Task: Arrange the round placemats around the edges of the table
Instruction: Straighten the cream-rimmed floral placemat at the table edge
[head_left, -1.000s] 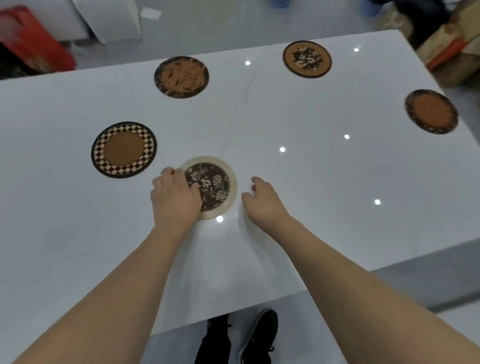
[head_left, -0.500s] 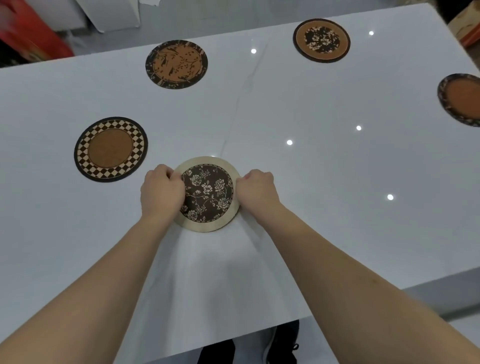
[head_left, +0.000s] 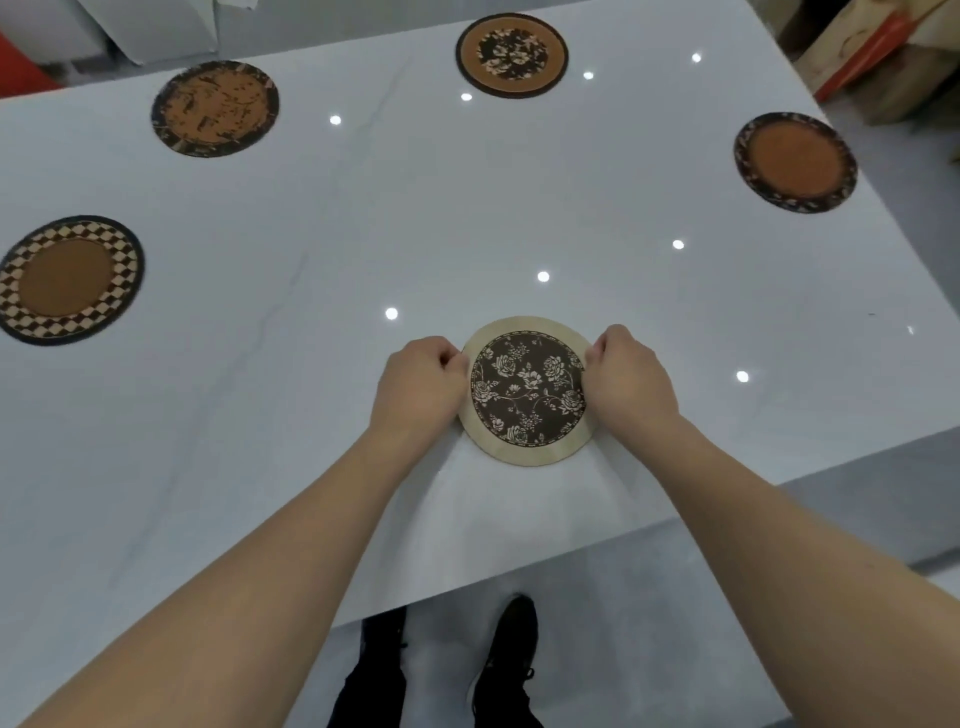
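Nearest to the camera, under the near edge of the table (head_left: 260, 467), two black shoes (head_left: 506, 660) stand on the grey floor (head_left: 649, 623). Two bare forearms reach from the lower corners of the view over the white, glossy table.

Both hands meet at the floral placemat (head_left: 527, 389), a round mat with a pale cream rim and a dark centre with light flowers. It lies flat on the table, near the near edge. The left hand (head_left: 418, 387) is at its left rim and the right hand (head_left: 631, 382) at its right rim. The grip of each hand is closed: the fingers are curled and they pinch the rim of the mat, one hand on each side. The fingertips themselves are hidden under the knuckles.

Farther out, at the left edge of the table, lies the checkered placemat (head_left: 70, 278), with a brown centre and a ring of dark and light squares. At the right edge lies the orange placemat (head_left: 795, 162), which has a plain orange centre and a dark patterned border. Along the far edge lie two more mats: the brown streaked placemat (head_left: 215, 108) on the left and the brown flowered placemat (head_left: 511, 54) on the right, with a dark flowered centre. All four are well apart from each other and from the hands.

Small bright light spots reflect on the table top. Beyond the far right corner stand cardboard boxes (head_left: 883, 57).
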